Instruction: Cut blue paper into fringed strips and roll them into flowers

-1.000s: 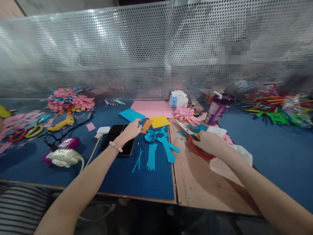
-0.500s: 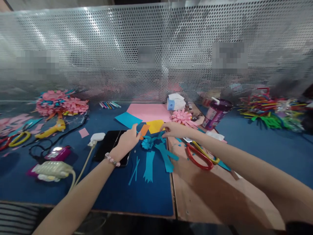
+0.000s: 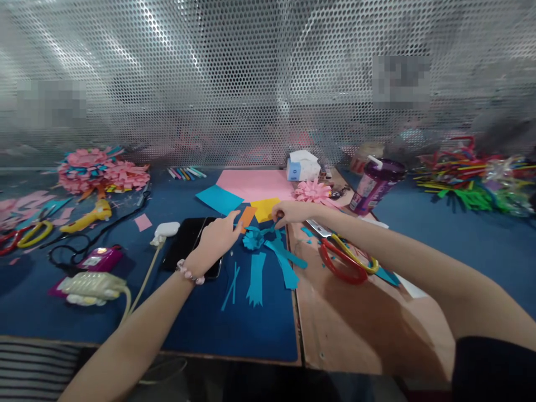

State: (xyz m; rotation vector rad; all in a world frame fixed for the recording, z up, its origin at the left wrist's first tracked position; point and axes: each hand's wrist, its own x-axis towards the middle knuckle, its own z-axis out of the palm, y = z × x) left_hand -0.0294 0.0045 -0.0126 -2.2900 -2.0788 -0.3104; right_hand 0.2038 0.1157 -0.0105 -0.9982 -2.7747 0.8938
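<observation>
My left hand [image 3: 218,237], bracelet at the wrist, curls its thumb and fingers together beside a small orange paper [image 3: 248,216]. What sits between those fingertips is too small to make out. A blue paper flower [image 3: 253,239] lies between my two hands. My right hand [image 3: 293,211] pinches a blue paper strip [image 3: 270,229] just right of the flower, its fingertips partly hidden. Fringed blue paper pieces [image 3: 256,279] and thin blue strips [image 3: 231,287] lie on the near side. Beyond the hands are a yellow paper [image 3: 265,209] and a blue sheet [image 3: 218,199].
A phone [image 3: 180,245] lies under my left forearm. Scissors [image 3: 345,259] rest beneath my right forearm. A purple tumbler [image 3: 377,187], tissue pack [image 3: 302,167] and pink paper flower [image 3: 313,192] stand farther back. A glue gun [image 3: 87,216] and power strip [image 3: 90,286] lie left.
The view has tipped down slightly, so more of my right sleeve shows. My right fingertips have moved slightly left, and the blue strip stretches between them and the flower.
</observation>
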